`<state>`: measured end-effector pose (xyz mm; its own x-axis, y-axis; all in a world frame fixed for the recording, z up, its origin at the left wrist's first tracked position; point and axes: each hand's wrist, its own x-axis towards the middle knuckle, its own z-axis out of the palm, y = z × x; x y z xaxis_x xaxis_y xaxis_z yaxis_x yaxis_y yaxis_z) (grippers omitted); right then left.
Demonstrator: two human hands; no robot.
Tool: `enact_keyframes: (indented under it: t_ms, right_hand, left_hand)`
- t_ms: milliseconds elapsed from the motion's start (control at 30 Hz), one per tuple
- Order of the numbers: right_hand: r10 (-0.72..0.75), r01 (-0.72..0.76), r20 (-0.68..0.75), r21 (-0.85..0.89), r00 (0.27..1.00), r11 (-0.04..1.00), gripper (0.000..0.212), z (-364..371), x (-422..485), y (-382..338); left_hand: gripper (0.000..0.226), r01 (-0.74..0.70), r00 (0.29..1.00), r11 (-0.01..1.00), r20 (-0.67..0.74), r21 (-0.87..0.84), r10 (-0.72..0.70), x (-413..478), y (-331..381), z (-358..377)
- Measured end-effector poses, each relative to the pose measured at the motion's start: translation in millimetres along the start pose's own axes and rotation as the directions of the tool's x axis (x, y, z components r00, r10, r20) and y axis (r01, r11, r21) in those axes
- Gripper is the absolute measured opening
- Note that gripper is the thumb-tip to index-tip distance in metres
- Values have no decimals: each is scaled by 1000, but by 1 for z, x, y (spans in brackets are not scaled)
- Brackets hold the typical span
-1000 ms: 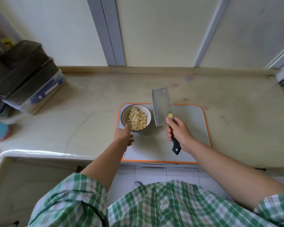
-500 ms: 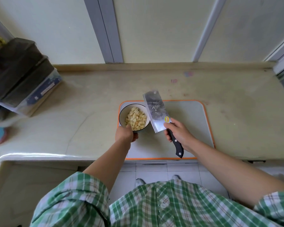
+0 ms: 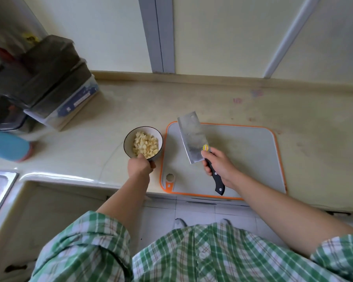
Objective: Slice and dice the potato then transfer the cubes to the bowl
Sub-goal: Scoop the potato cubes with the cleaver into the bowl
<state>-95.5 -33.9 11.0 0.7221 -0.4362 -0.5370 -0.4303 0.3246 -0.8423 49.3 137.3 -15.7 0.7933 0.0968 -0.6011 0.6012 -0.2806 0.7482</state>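
A single head-worn wide-angle view looks forward and steeply down from above the counter [image 3: 222,102], close over it, taking in the wall behind and the wearer's shirt [image 3: 192,257] below.

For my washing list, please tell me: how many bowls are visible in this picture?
1. The bowl is over the counter, just left of the cutting board, filled with potato cubes; the left hand grips its near rim. More could hide among the blurred containers at left.

Soft, even daylight, faint shadows; wide-angle bending at the edges, left-side clutter [image 3: 39,82] smeared by blur.
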Motion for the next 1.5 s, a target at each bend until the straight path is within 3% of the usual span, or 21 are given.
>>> enact_keyframes:
  t_ms: [133, 300, 367, 467, 600, 833, 967, 1067, 1200, 1333, 1500]
  right_hand:
    - [36, -36, -8, -8, 999, 999, 23, 10, 2, 5]
    - [9, -13, -69, -62, 998, 998, 13, 12, 4, 13]
    - [21, -29, -89, -95, 996, 995, 17, 8, 3, 15]
    - [37, -52, -135, -113, 990, 992, 30, -3, 0, 17]
    - [-5, -22, -261, -102, 965, 995, 52, -42, -10, 20]
    - [-51, -41, -535, -158, 844, 987, 76, -156, -32, 35]
    - [-161, -71, -612, -336, 774, 939, 53, -218, -39, 48]
    - [-139, -125, -645, -345, 751, 930, 61, -251, -36, 55]
    - [-143, -150, -622, -394, 770, 907, 67, -277, -28, 62]
    - [-202, -204, -570, -567, 797, 798, 67, -287, -24, 70]
    - [-168, -267, -524, -652, 835, 709, 62, -285, -24, 73]
  left_hand:
    - [31, 55, 998, 997, 45, -45, -53, -1, -5, -5]
    - [49, 205, 961, 975, 173, 90, -218, -21, -3, -3]
    - [44, 210, 938, 966, 247, 152, -243, -41, -6, 7]
    - [22, -73, 900, 939, 428, 336, -83, -65, -21, 34]
    - [23, -440, 834, 713, 543, 547, 98, -85, -26, 67]
    - [31, -686, 725, 422, 604, 592, 331, -91, -21, 129]
    - [37, -746, 665, 297, 639, 596, 387, -101, -21, 160]
    - [44, -772, 631, 226, 669, 595, 393, -109, -21, 181]
    - [47, -769, 633, 203, 676, 607, 376, -119, -19, 204]
    - [47, -741, 664, 209, 650, 638, 370, -125, -21, 215]
    - [47, -727, 677, 204, 638, 655, 367, -131, -19, 222]
